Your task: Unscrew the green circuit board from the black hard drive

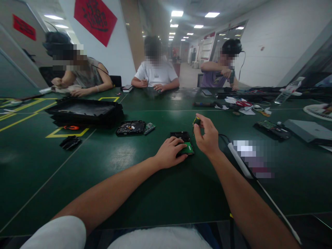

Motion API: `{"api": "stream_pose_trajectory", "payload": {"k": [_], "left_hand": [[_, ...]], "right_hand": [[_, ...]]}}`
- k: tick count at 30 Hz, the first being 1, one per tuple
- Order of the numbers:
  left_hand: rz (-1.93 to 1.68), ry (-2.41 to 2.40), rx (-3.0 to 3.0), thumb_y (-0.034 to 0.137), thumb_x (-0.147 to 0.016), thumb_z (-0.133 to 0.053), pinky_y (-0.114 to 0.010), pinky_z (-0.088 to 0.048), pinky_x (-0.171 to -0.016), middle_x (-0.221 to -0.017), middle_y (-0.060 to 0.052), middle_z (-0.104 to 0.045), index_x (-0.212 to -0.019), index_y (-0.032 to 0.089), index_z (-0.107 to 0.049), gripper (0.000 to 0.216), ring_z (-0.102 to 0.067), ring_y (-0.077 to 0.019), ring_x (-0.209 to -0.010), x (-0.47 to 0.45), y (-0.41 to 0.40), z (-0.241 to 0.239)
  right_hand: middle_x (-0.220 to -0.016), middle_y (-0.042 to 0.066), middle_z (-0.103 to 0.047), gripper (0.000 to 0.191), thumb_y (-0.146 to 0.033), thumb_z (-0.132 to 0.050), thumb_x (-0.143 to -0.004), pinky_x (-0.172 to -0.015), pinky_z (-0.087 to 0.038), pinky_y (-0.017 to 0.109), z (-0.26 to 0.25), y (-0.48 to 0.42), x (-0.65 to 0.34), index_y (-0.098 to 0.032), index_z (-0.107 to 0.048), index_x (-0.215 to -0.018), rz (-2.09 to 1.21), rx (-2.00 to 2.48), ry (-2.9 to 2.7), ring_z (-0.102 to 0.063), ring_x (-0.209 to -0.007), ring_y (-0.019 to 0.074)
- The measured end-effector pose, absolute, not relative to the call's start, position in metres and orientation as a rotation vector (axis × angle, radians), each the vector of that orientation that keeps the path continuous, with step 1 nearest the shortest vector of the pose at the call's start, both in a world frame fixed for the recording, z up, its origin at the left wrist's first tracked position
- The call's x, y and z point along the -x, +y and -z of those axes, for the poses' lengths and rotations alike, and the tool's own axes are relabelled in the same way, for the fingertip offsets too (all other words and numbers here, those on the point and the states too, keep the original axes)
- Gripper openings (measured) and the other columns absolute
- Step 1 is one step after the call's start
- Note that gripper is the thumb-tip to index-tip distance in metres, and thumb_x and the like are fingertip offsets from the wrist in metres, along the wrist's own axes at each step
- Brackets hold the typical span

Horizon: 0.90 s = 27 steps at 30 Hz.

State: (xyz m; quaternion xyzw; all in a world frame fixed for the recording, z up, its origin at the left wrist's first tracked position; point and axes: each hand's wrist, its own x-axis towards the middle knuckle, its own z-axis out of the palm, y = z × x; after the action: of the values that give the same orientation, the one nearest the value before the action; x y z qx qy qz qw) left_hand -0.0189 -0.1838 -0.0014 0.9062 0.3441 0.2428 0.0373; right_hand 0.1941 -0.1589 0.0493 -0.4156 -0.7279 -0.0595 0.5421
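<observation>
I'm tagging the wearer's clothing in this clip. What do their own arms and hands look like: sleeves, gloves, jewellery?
Both forearms are bare from the elbow down. The left hand and right hand wear no gloves, and no watch, ring or bracelet shows. A white short sleeve covers the left upper arm at the bottom edge. The right arm's sleeve is out of view.

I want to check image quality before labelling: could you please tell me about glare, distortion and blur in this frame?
Head view: ceiling lights glare off the glossy dark green table; wide-angle distortion bends the table edges and walls; faces and a patch right of the right hand are pixelated; the left hand on the small black hard drive with green circuit board is fairly sharp.
</observation>
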Motion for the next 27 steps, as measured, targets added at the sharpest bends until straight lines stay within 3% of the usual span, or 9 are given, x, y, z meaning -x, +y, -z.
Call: {"api": "stream_pose_trajectory", "payload": {"k": [7,13,21,27], "left_hand": [[-0.737,1.053,-2.793,0.050,-0.099,-0.062,-0.052,-0.050,-0.106,-0.138,-0.012,-0.065,-0.133,0.024,-0.069,0.043,-0.056,-0.0326,-0.127,0.0192,-0.1842,0.0006],[-0.735,1.061,-2.798,0.051,-0.100,-0.061,-0.053,-0.050,-0.107,-0.139,-0.012,-0.065,-0.134,0.022,-0.069,0.045,-0.055,-0.0333,-0.128,0.0191,-0.1839,0.0022],[-0.748,1.056,-2.792,0.050,-0.099,-0.063,-0.052,-0.050,-0.106,-0.138,-0.012,-0.065,-0.133,0.022,-0.070,0.044,-0.056,-0.0325,-0.126,0.0185,-0.1829,0.0038],[-0.762,1.048,-2.797,0.050,-0.099,-0.063,-0.052,-0.050,-0.105,-0.138,-0.012,-0.065,-0.132,0.022,-0.070,0.044,-0.056,-0.0326,-0.126,0.0193,-0.1822,0.0042]], "right_hand": [[-0.115,0.012,-0.068,0.035,-0.042,-0.067,-0.099,-0.078,-0.062,0.046,-0.0504,-0.1608,-0.1933,-0.025,-0.063,-0.129,0.176,1.028,-1.706,-0.068,-0.092,0.0271],[-0.126,0.013,-0.071,0.038,-0.033,-0.053,-0.105,-0.090,-0.062,0.046,-0.0475,-0.1588,-0.1930,-0.025,-0.057,-0.143,0.087,0.977,-1.732,-0.071,-0.102,0.0269],[-0.116,0.011,-0.067,0.036,-0.040,-0.066,-0.101,-0.074,-0.062,0.041,-0.0501,-0.1593,-0.1926,-0.025,-0.062,-0.133,0.159,0.978,-1.721,-0.067,-0.094,0.0256],[-0.116,0.012,-0.065,0.034,-0.039,-0.068,-0.099,-0.079,-0.062,0.043,-0.0509,-0.1585,-0.1944,-0.024,-0.063,-0.130,0.159,0.971,-1.714,-0.066,-0.096,0.0265]]}}
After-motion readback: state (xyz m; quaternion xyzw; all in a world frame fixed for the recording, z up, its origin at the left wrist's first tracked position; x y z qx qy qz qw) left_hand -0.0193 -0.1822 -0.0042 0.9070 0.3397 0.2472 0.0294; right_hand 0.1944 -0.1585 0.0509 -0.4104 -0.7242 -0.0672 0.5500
